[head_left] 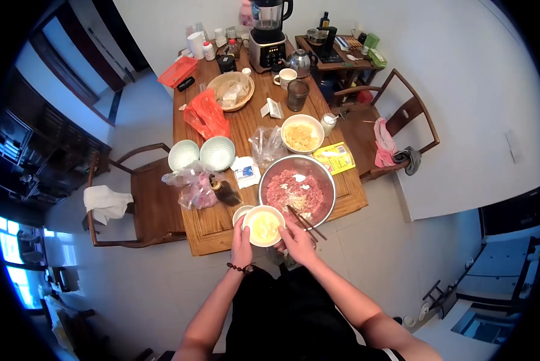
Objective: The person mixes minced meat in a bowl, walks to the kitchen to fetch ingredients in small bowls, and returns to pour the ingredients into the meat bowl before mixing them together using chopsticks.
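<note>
Between my two hands is a small white bowl (263,242) with pale yellow contents, held above the table's near edge. My left hand (241,245) grips its left side, and my right hand (297,243) closes on its right side. Just beyond stands a large steel mixing bowl (328,210) of raw minced meat (285,189), with white and pale bits on top. A pair of dark chopsticks (306,222) leans over the steel bowl's near rim, close to my right hand. Another small white dish (240,213) is partly hidden behind the bowl I hold.
A bowl of yellowish food (302,135) and a yellow packet (335,158) lie beyond the steel bowl. To the left are a dark bottle (225,191), plastic bags (196,188) and two pale bowls (217,153). A blender (267,45) stands at the back. Wooden chairs (153,186) flank the table.
</note>
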Motion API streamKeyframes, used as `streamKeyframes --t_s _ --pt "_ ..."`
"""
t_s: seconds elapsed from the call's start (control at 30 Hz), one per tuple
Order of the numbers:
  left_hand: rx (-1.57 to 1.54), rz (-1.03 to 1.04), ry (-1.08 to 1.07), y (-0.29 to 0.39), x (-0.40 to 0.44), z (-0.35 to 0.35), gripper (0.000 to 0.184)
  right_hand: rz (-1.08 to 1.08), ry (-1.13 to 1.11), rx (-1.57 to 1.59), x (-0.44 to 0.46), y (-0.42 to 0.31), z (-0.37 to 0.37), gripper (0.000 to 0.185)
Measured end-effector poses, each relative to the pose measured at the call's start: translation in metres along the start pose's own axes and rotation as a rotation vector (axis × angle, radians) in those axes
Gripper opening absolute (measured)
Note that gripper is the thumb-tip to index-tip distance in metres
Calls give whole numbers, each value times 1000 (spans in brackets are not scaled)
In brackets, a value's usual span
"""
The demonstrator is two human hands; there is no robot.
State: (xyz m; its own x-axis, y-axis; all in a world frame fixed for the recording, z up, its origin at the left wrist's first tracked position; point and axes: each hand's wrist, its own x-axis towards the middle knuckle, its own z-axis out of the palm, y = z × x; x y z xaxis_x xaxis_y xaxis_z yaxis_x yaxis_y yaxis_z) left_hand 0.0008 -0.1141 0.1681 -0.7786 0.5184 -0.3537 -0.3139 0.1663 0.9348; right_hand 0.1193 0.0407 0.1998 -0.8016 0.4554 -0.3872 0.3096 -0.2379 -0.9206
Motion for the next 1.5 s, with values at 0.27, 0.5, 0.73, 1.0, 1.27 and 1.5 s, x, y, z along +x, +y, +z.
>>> streamKeyframes --t_s 0.27,0.5,0.73,1.0,1.27,1.5 --pt "232 189 139 -7 47 49 49 150 -94 511 31 6 -39 53" --pt "468 197 103 40 86 47 46 -345 116 -744 11 -4 -116 58" --pt "815 323 -39 49 131 51 56 -194 -265 -969 -8 -7 -150 73" --pt "1241 494 -261 80 139 91 64 -475 -169 -903 2 35 -128 46" --pt "1463 762 -392 86 136 118 67 -619 -97 -826 6 26 -120 31" --pt "1604 932 -466 105 126 130 77 -705 -19 -783 2 11 -119 27"
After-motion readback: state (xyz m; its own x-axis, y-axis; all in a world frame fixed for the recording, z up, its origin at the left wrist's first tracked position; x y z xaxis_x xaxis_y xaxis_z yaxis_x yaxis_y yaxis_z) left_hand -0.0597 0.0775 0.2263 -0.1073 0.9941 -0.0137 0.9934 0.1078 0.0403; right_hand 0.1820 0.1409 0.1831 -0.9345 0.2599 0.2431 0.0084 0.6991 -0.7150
